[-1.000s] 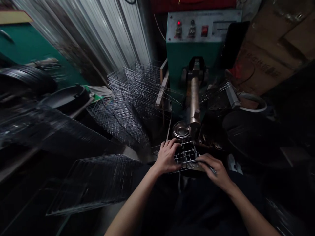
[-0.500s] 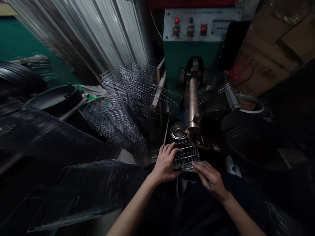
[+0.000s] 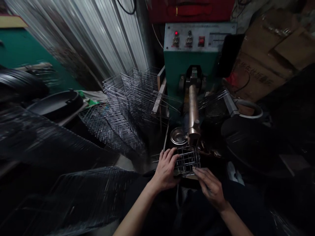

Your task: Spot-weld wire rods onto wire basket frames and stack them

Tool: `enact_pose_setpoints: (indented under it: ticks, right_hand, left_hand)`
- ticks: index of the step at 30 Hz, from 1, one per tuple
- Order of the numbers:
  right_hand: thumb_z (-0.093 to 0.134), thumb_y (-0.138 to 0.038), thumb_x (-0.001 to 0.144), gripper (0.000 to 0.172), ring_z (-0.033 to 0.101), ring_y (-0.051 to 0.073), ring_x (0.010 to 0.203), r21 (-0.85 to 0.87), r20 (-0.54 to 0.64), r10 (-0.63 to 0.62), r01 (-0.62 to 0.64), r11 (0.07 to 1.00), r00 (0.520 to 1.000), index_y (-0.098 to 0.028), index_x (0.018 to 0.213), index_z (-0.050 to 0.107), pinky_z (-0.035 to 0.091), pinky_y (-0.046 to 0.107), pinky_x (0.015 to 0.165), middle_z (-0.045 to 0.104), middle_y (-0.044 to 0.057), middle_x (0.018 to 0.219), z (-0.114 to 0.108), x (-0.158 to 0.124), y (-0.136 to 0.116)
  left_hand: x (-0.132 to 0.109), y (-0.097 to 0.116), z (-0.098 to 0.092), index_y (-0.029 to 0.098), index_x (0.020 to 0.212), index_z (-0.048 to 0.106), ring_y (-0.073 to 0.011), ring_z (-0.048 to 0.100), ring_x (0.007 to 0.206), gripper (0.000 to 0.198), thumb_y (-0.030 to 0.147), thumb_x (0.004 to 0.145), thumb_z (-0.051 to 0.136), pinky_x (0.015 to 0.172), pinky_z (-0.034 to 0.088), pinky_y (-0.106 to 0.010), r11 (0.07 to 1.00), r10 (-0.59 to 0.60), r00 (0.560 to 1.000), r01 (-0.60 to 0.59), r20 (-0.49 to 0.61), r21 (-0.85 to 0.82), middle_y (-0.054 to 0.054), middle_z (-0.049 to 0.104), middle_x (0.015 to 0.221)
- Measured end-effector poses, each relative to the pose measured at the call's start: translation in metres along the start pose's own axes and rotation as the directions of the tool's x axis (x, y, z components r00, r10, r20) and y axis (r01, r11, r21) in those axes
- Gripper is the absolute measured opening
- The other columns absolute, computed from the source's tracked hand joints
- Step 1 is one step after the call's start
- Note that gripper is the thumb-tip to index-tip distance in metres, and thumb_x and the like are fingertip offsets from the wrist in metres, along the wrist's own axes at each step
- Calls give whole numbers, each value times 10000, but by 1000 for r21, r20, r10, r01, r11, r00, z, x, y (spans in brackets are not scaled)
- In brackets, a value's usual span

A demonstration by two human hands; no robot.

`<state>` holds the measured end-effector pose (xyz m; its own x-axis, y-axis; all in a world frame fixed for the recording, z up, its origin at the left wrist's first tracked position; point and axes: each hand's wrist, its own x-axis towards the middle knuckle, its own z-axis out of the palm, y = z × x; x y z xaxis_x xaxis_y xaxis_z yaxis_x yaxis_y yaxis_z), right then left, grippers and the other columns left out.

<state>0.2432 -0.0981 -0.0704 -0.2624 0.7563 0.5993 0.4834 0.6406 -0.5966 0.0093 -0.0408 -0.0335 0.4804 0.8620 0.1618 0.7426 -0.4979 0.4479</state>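
A small wire mesh basket (image 3: 188, 160) stands just below the copper electrode arm (image 3: 193, 113) of a green welding machine (image 3: 190, 60). My left hand (image 3: 166, 170) grips the basket's left side, fingers curled over its wires. At the basket's near right corner is my right hand (image 3: 209, 186), fingers bent and touching the lower edge; whether something thin lies in it I cannot make out. A round metal dish (image 3: 178, 136) sits left of the electrode tip.
Stacks of wire mesh racks (image 3: 125, 105) lean at the left of the machine, more mesh panels (image 3: 83, 196) lie at lower left. A dark pan (image 3: 57, 103) rests at left, a black round tub (image 3: 248, 139) at right, cardboard boxes (image 3: 268, 55) behind.
The basket has been turned and shifted closer under the electrode tip. My right hand slid from the basket's right side down to its near corner. The view has tilted slightly.
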Motion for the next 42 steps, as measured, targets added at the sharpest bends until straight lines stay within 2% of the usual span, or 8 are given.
enact_pose_setpoints:
  ticks: [10, 22, 30, 42]
  right_hand:
    - [511, 14, 928, 635, 663, 246, 1156, -56, -24, -31, 30, 998, 999, -291, 1484, 483, 599, 430, 926, 694, 95, 1264, 3, -4, 2]
    - [512, -4, 936, 585, 693, 238, 1093, -48, -122, -4, -2, 999, 993, -303, 1439, 535, 609, 428, 894, 722, 79, 1205, 13, 2, -13]
    - [513, -15, 948, 529, 683, 212, 1094, -27, -183, 23, -29, 999, 983, -301, 1389, 577, 596, 407, 917, 724, 69, 1187, 20, 18, -8]
    - [538, -22, 938, 516, 693, 192, 1054, -9, -241, 10, -12, 1000, 971, -288, 1377, 593, 589, 353, 909, 734, 61, 1158, 25, 31, -10]
  left_hand:
    - [0, 2, 0, 203, 1277, 497, -420, 353, 1399, 741, 267, 575, 724, 1178, 197, -649, 1000, 16, 999, -16, -48, 1, -182, 396, 1528]
    - [3, -7, -9, 211, 1267, 489, -399, 395, 1365, 751, 293, 570, 756, 1150, 269, -598, 997, 46, 999, -45, 15, -68, -173, 403, 1508]
    - [21, -16, -20, 202, 1269, 480, -364, 411, 1345, 781, 277, 555, 789, 1128, 325, -526, 992, 104, 994, -102, 23, -77, -164, 424, 1476]
    - [28, -24, -29, 222, 1279, 460, -385, 436, 1328, 791, 300, 568, 798, 1105, 344, -548, 994, 101, 993, -99, 61, -42, -167, 427, 1472]
